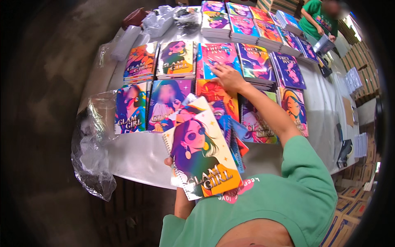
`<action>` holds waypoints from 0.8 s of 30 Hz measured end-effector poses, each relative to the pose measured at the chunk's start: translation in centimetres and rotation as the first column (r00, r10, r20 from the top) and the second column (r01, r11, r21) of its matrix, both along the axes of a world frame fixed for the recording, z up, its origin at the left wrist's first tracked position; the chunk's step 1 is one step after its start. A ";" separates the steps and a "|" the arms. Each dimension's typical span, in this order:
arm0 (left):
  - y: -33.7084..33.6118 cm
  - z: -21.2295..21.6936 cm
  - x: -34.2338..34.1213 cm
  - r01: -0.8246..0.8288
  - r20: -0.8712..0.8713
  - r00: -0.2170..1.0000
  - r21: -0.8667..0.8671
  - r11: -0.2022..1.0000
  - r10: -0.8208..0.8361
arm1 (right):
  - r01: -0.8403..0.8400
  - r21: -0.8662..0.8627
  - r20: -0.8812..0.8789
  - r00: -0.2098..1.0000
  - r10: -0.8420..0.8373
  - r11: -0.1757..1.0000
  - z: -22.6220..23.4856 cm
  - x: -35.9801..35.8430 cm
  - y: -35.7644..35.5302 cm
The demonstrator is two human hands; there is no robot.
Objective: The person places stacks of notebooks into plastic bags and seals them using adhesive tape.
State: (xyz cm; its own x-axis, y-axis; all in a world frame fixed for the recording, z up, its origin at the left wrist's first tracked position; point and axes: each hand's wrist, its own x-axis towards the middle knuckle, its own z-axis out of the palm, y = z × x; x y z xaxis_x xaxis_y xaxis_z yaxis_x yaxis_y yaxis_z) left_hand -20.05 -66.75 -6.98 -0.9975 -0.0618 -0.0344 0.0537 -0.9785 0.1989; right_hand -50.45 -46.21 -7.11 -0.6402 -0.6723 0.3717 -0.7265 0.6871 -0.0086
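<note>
My left hand grips a fanned stack of spiral notebooks against my body, and most of its fingers are hidden underneath. On top of that stack is a cream and orange notebook showing a figure in sunglasses. Other notebooks with blue and red covers stick out at its right side. My right hand reaches forward, fingers stretched out over a pink and blue notebook in the middle row, touching its cover. Just nearer than that hand lies an orange-red notebook, partly covered by the held stack.
More piles of colourful notebooks stand in rows across the silver table. Crumpled clear plastic hangs off the left edge. Plastic bags lie at the back. At the far right a person in green handles notebooks; cartons are stacked beside the table.
</note>
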 end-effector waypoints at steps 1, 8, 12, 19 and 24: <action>-0.3 0.0 0.2 -0.013 0.005 1.000 -0.011 1.000 0.013 | 0.052 0.038 0.165 0.985 -0.057 0.998 1.1 0.4 -1.1; 0.6 0.4 -0.6 0.022 -0.007 1.000 -0.046 0.999 -0.022 | 0.676 -0.025 0.455 0.664 -0.593 0.737 4.7 -1.8 1.8; 0.7 0.0 -1.3 0.009 -0.031 0.999 -0.043 0.999 -0.010 | 0.690 0.079 0.531 0.582 -0.616 0.719 2.8 -1.7 -0.5; 1.7 -0.4 -2.3 0.040 -0.045 0.998 -0.050 0.998 -0.043 | 0.729 -0.272 0.578 0.646 -0.499 0.628 3.1 -2.8 0.5; 1.7 -0.3 -2.2 0.031 -0.055 0.998 -0.044 0.999 -0.033 | 0.617 -0.716 0.673 0.486 0.558 0.326 12.6 0.3 0.4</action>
State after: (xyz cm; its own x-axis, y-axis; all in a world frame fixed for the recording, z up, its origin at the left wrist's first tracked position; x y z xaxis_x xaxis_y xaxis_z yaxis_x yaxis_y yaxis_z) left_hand -22.24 -65.03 -7.33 -0.9993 -0.0302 0.0233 0.0349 -0.9706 0.2381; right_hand -50.14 -45.76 5.47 -0.9559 -0.2931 -0.0180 0.0759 -0.1876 -0.9793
